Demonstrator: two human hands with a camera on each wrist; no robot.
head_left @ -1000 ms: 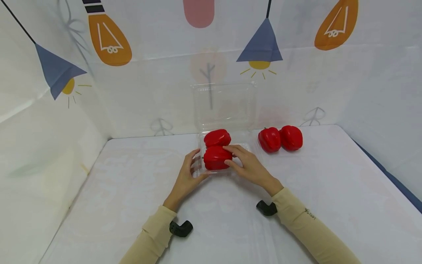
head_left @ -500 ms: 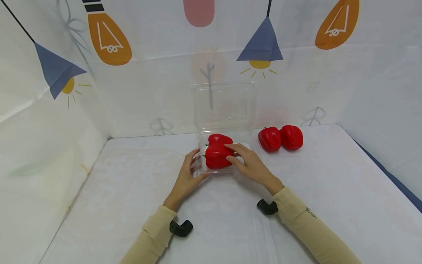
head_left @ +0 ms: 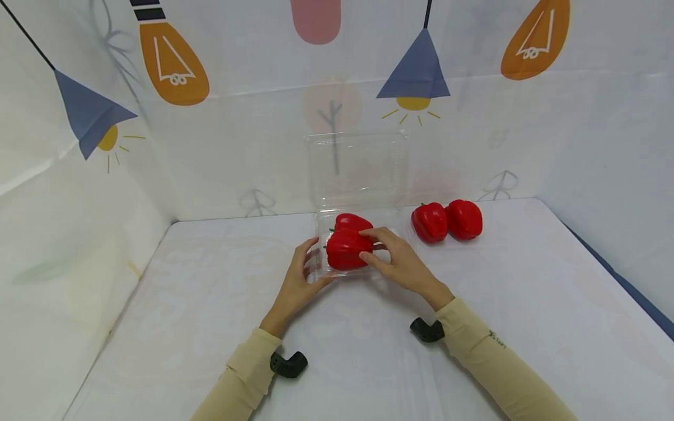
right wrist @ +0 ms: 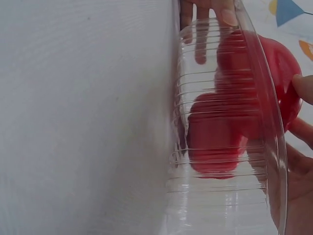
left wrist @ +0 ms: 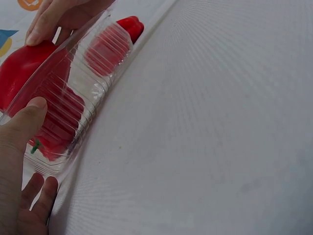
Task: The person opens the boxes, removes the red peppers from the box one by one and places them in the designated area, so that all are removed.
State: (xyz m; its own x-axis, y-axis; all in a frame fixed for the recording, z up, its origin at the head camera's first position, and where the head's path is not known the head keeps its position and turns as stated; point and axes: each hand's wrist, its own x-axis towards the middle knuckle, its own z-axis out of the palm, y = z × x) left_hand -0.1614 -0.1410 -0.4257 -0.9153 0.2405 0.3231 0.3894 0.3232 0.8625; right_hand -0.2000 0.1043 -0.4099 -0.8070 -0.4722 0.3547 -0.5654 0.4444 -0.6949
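A clear plastic clamshell box [head_left: 387,218] stands open near the table's back edge, its lid [head_left: 360,169] upright behind it. My left hand [head_left: 296,283] grips the box's front left corner, thumb on the front wall [left wrist: 98,93]. With thumb and fingertips, my right hand [head_left: 401,263] pinches a red bell pepper [head_left: 344,252] by its right end. In the right wrist view that pepper [right wrist: 282,63] rises above the rim. Behind it sits another red bell pepper [head_left: 351,220], partly covered. Red also shows low through the front wall; how many peppers lie there I cannot tell.
Two more red bell peppers, one on the left [head_left: 429,223] and one on the right [head_left: 465,220], lie side by side to the right of the box. A printed cloth backdrop [head_left: 237,158] hangs behind the white table [head_left: 210,280].
The rear pepper has shifted right and slightly nearer. The gripped pepper has moved a little back with my right hand. My left hand keeps its place on the box.
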